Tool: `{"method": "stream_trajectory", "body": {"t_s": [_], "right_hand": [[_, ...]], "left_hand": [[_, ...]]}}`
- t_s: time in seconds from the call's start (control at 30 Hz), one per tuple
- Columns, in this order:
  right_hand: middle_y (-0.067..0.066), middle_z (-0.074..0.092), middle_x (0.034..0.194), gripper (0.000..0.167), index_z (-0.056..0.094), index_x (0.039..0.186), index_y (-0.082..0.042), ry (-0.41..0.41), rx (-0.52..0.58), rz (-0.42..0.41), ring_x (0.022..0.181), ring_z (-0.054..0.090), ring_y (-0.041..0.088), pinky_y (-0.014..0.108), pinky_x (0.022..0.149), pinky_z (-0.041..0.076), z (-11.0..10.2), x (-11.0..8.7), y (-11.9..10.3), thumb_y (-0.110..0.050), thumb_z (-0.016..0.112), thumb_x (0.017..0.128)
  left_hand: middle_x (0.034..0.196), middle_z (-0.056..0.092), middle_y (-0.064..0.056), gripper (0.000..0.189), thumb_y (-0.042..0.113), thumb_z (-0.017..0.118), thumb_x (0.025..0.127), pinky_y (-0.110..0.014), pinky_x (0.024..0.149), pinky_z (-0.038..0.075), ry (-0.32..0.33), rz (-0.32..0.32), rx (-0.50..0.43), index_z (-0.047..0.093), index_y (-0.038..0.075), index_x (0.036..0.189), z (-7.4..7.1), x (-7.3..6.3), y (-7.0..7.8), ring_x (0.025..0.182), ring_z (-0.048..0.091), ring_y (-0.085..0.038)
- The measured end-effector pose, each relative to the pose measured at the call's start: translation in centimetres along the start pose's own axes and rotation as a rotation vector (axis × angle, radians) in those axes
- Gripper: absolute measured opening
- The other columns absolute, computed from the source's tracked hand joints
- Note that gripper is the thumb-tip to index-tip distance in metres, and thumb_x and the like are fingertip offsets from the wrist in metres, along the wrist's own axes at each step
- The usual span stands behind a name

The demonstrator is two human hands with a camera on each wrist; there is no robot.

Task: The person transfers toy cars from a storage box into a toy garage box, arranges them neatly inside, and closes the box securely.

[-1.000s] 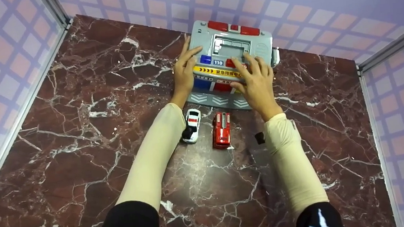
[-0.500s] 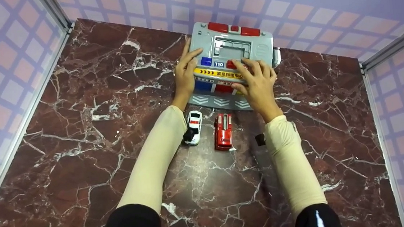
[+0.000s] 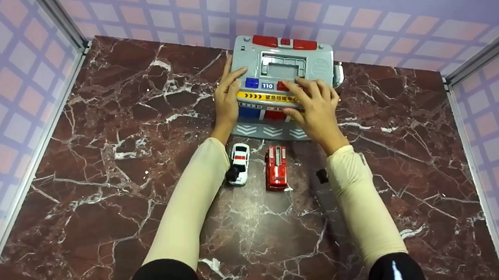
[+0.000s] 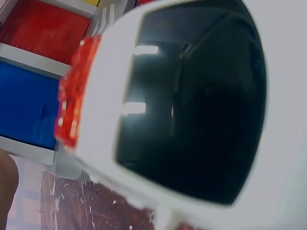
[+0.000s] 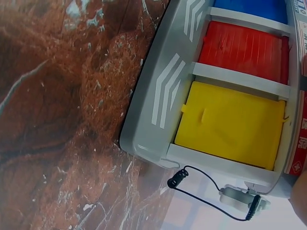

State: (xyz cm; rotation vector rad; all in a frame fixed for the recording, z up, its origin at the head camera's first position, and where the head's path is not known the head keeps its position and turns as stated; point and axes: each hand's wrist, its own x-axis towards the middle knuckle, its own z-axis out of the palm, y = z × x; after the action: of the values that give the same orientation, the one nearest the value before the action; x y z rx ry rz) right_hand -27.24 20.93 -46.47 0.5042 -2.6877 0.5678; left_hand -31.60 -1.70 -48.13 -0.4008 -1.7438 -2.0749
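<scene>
A grey toy garage (image 3: 320, 65) with a red light bar and a handle recess on its roof stands at the back of the marbled surface. My left hand (image 3: 227, 104) holds its left side, fingers reaching over the roof edge. My right hand (image 3: 318, 112) grips the front right roof edge, index fingertip at the red button (image 3: 281, 85) and thumb lower on the front. A blue button (image 3: 251, 83) sits left of the "110" label. In the right wrist view the yellow door (image 5: 230, 124), red door (image 5: 244, 50) and blue door (image 5: 254, 8) are closed.
A white toy car (image 3: 240, 152) with a red roof light and a red toy fire truck (image 3: 276, 169) stand before the grey ramp (image 3: 271, 131). A corded handset (image 5: 237, 197) hangs at the garage's right side. Patterned walls (image 3: 266, 7) enclose the back and both sides.
The head view has tilted, so everything sits slightly lower in it. Both hands keep their places on the toy garage, and the two vehicles have not moved.
</scene>
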Motion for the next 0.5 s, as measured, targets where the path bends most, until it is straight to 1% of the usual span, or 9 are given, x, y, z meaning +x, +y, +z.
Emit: {"method": "stream_trajectory", "body": {"t_s": [0.23,0.33,0.5], "right_hand": [[0.005,0.048,0.150,0.061,0.048,0.148,-0.036,0.000,0.015,0.007,0.135,0.035,0.032,0.059,0.114,0.014,0.15,-0.01,-0.03,-0.055,0.060,0.091],[0.006,0.048,0.150,0.062,0.048,0.148,-0.035,0.003,0.020,0.008,0.136,0.034,0.032,0.059,0.114,0.014,0.15,-0.01,-0.01,-0.054,0.061,0.091],[0.006,0.048,0.150,0.061,0.048,0.148,-0.035,0.010,0.015,0.002,0.135,0.035,0.033,0.059,0.114,0.014,0.04,0.04,-0.05,-0.054,0.060,0.092]], "left_hand": [[0.158,0.031,-0.027,0.034,-0.006,0.044,0.094,-0.028,0.122,0.023,-0.006,-0.025,-0.007,0.064,-0.013,0.121,-0.12,0.04,-0.03,0.149,0.029,-0.039],[0.158,0.031,-0.026,0.033,-0.006,0.044,0.095,-0.027,0.122,0.024,-0.007,-0.027,-0.006,0.064,-0.013,0.121,-0.08,0.05,-0.07,0.149,0.029,-0.038],[0.157,0.032,-0.028,0.033,-0.007,0.044,0.094,-0.028,0.122,0.024,-0.002,-0.003,-0.008,0.064,-0.014,0.119,-0.03,0.09,-0.02,0.148,0.028,-0.043]]}}
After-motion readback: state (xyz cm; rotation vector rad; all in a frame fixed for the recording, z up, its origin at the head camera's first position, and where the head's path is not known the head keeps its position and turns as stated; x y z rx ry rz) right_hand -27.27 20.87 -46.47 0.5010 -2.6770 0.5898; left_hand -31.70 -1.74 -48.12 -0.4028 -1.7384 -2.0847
